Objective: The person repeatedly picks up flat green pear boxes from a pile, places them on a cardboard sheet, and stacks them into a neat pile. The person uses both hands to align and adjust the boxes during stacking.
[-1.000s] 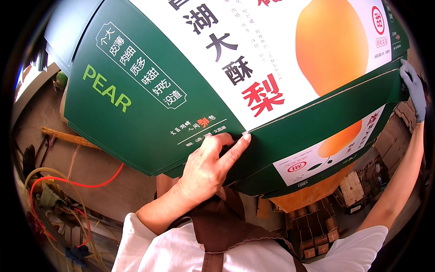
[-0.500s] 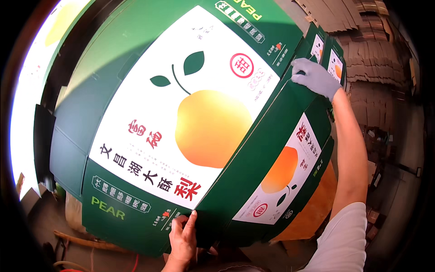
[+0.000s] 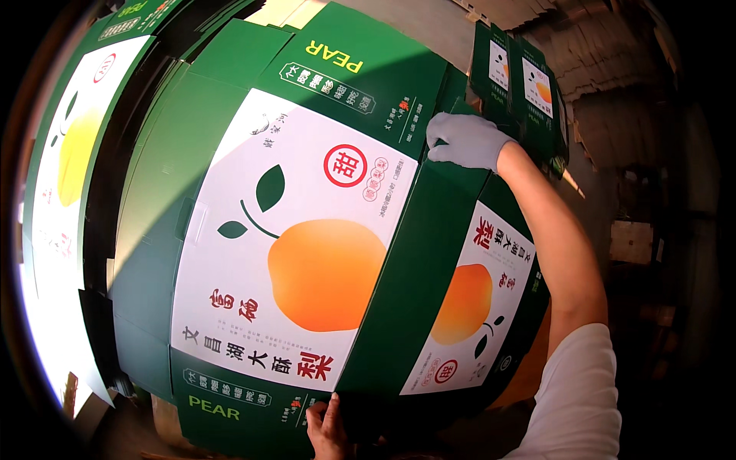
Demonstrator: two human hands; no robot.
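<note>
A large flattened cardboard carton, green with a white panel and a printed yellow-orange pear, fills the middle of the head view. It lies tilted, with a fold running along its right part and a second, smaller pear panel beyond that fold. My right hand, in a grey glove, grips the carton at its far right edge, fingers curled over the board. At the near edge my bare left hand pinches the board by the lower end of the fold. Its thumb or finger shows on top; the other fingers are partly hidden below.
To the left stands another printed green-and-white carton sheet in bright light, beside dark board edges. More green pear cartons stand at the far right. Behind them are stacked brown cardboard sheets, partly in shadow.
The far part of the carton and my gloved right hand have shifted left in view, while the near edge and my left hand sit slightly lower and further right. Both hands keep their grip.
</note>
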